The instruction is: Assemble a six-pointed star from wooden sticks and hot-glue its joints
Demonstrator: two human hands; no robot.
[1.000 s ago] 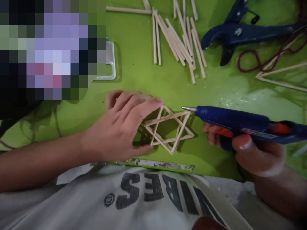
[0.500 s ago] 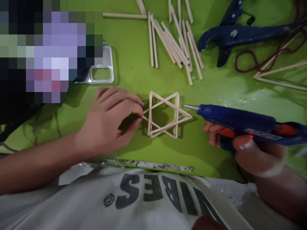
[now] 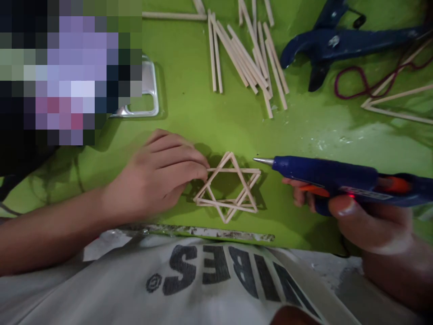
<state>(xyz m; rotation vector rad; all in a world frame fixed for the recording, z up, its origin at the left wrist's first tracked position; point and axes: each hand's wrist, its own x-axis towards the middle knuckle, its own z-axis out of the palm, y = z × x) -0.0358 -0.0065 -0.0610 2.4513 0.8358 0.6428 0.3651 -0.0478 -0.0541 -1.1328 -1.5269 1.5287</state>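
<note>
A six-pointed star of thin wooden sticks (image 3: 237, 170) is on or just above the green table, in front of me. My left hand (image 3: 165, 174) pinches its upper left point between thumb and fingers; the thumb is mostly hidden under the fingers. On the right, my right hand (image 3: 368, 221) is wrapped around a blue hot glue gun (image 3: 324, 171) with an orange trigger and a small red light. The metal nozzle points left, a short gap away from the star's right point.
Several loose wooden sticks (image 3: 248, 63) lie beyond the star. Dark blue cutting pliers (image 3: 333, 41), a dark red cord (image 3: 341, 81) and a joined stick frame (image 3: 399, 97) are at the far right. A clear phone case (image 3: 154, 85) lies far left, near a blurred-out area.
My left hand has turned the star, so one point faces away from me and one toward me. The star sits nearer my body. The glue gun has shifted slightly left.
</note>
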